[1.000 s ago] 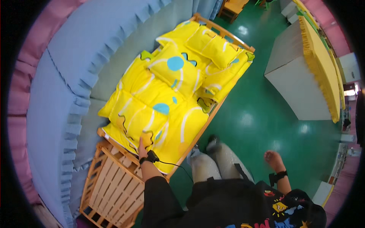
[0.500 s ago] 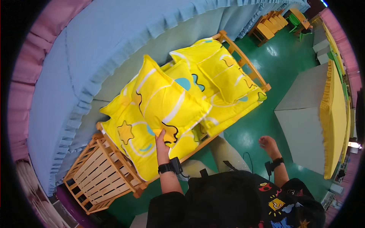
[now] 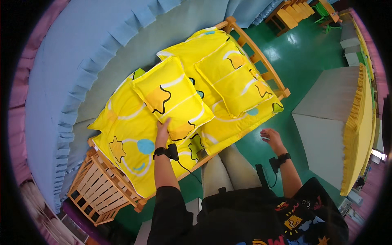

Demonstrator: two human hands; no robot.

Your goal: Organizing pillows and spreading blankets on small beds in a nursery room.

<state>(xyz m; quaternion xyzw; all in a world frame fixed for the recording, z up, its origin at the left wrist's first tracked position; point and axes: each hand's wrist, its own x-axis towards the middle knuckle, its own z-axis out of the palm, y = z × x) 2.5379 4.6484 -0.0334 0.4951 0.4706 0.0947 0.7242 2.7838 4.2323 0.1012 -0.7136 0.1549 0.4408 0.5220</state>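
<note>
1 yellow pillow point(image 3: 175, 96) sits midway along the wooden bed point(image 3: 261, 58), its near edge held in the left hand point(image 3: 162, 135), thumb on top, while the right hand point(image 3: 275, 142), half open and empty, hangs over the green floor point(image 3: 295, 59).

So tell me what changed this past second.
The left hand brought a yellow pillow from the left end of the bed to its middle and stays at the pillow's edge. The empty right hand came nearer the bed. The pillow by the end rail stayed put.
</note>
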